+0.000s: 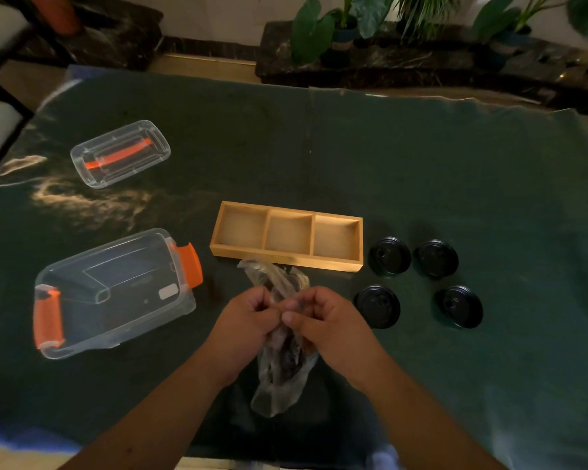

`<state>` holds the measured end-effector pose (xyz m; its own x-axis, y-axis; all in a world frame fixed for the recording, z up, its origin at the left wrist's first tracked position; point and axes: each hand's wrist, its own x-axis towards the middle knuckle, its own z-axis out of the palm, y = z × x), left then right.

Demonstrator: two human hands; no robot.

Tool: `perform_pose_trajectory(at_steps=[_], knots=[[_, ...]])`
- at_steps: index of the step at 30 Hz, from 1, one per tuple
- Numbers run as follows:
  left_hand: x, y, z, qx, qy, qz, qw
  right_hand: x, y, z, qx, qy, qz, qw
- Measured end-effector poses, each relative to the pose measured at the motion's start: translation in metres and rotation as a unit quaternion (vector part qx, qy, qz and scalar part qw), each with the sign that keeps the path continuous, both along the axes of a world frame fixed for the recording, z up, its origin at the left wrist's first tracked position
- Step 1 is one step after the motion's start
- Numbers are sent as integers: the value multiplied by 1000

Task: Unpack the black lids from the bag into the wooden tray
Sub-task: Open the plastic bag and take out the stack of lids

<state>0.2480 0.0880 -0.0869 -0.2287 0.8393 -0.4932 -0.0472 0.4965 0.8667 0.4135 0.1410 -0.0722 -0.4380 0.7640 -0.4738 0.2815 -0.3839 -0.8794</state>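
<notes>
A clear crumpled plastic bag [280, 371] hangs between my two hands just in front of the wooden tray [286, 259]. My left hand [248, 320] and my right hand [323, 320] both pinch the bag near its upper part, fingers closed on the plastic. Dark shapes show inside the bag; I cannot tell what they are. The tray has three compartments, all with nothing in them. Several black lids lie on the cloth right of the tray, among them one [389, 256] by the tray's end and one [377, 306] near my right hand.
A green cloth [421, 171] covers the table. A clear plastic box with orange latches [116, 293] lies at the left, its clear lid with an orange handle [120, 153] farther back. Potted plants [347, 25] stand on a dark ledge behind the table.
</notes>
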Motion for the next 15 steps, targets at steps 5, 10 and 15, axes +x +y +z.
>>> perform_pose_trajectory(at_steps=[5,10,15], knots=[[-11,-5,1,-15,12,23,1000,15,10,-1,15,-43,-22,999],[-27,-6,7,-7,74,76,994,46,15,0,97,-202,-160,961],[-20,-2,15,17,105,60,993,40,-13,35,350,-218,-110,904]])
